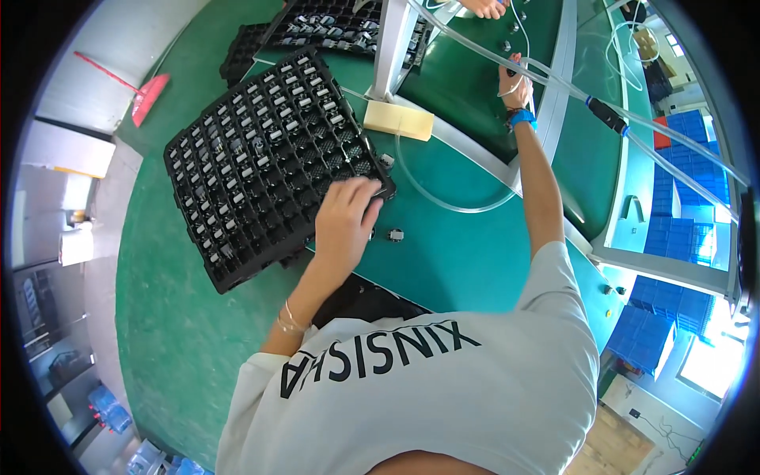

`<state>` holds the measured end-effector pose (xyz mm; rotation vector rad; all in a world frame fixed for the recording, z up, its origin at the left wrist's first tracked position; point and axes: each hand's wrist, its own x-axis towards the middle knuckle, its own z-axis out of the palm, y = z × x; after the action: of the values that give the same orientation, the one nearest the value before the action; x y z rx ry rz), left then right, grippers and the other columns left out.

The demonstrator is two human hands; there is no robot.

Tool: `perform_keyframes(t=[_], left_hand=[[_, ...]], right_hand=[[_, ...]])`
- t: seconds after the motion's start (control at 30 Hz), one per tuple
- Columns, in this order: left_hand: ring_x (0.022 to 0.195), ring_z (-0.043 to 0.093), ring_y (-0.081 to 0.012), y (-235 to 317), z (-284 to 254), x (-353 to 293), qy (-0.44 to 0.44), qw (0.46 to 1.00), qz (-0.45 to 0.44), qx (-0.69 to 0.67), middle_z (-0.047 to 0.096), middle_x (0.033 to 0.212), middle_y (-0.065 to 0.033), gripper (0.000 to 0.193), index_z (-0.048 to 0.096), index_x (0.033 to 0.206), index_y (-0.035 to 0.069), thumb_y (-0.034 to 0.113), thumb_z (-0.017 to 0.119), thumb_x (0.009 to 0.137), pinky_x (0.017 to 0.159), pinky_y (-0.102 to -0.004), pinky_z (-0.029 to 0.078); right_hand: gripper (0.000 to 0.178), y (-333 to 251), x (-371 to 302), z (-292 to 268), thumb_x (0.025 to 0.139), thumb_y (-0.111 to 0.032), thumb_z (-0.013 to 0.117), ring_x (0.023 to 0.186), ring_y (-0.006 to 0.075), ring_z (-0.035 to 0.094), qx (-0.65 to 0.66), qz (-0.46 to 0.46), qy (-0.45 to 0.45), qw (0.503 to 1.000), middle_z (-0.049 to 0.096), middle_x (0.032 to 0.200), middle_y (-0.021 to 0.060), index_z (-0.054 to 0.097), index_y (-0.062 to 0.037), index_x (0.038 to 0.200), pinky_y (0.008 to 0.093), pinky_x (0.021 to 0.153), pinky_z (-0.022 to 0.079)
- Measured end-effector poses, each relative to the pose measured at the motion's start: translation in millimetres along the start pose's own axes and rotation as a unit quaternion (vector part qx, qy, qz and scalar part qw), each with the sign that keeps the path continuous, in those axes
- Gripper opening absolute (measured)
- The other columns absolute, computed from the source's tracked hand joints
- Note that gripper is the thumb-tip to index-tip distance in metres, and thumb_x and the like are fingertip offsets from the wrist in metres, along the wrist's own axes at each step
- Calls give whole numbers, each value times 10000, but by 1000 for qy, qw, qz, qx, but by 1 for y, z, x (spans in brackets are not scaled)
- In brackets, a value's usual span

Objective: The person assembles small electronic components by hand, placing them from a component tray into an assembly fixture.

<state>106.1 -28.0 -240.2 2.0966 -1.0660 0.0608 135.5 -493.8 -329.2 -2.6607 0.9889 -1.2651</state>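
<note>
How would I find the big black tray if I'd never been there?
Find the green tabletop and look at its left end, by the person's left hand. The black tray there has rows of pockets, many holding small silvery parts. Other dark trays sit farther off, at the picture's top; this one is nearest and shows almost whole.

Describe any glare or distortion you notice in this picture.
In the head view, room edges bend near the dark round border; in the head view, the lower-right window glares white; in the head view, the black tray shows clear detail.
</note>
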Motion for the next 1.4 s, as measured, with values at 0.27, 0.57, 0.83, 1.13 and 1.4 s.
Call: perform_keyframes(t=[0.27,0.57,0.83,1.13,1.4], left_hand=[[789,504,-268,-34,54,66,-76,985,88,131,554,787,-108,100,520,688,42,72,612,711,689,-356,422],[942,577,-154,-36,19,69,-191,877,-148,-415,616,974,-98,191,551,1008,-20,105,525,866,818,-259,470],[808,573,-120,11,-24,33,-105,668,-220,-703,563,897,-82,286,474,1093,-3,222,384,942,698,-209,497],[745,571,-122,14,-30,12,-14,633,-236,-737,584,887,-154,297,392,1169,65,256,381,943,665,-199,485],[894,558,-131,12,-30,2,-30,634,-203,-746,560,1019,-127,392,436,1195,-32,235,462,910,821,-198,465]], right_hand=[[481,12,9,17,831,-414,444,966,315,541,-55,65,-71,994,527,1103,152,469,-107,1201,432,786,440],[202,-97,-13,-78,792,-197,583,816,190,541,380,79,-80,918,566,859,71,556,-17,880,281,776,422],[344,-202,-93,-183,839,-338,515,670,94,510,748,326,-373,443,544,889,40,473,-64,1043,192,433,359],[387,-246,-123,-212,829,-368,489,685,97,507,738,387,-391,391,559,913,40,508,-28,1013,217,585,406],[396,-245,-133,-209,833,-388,480,629,83,494,723,421,-387,389,564,854,14,521,-35,1008,197,496,365]])
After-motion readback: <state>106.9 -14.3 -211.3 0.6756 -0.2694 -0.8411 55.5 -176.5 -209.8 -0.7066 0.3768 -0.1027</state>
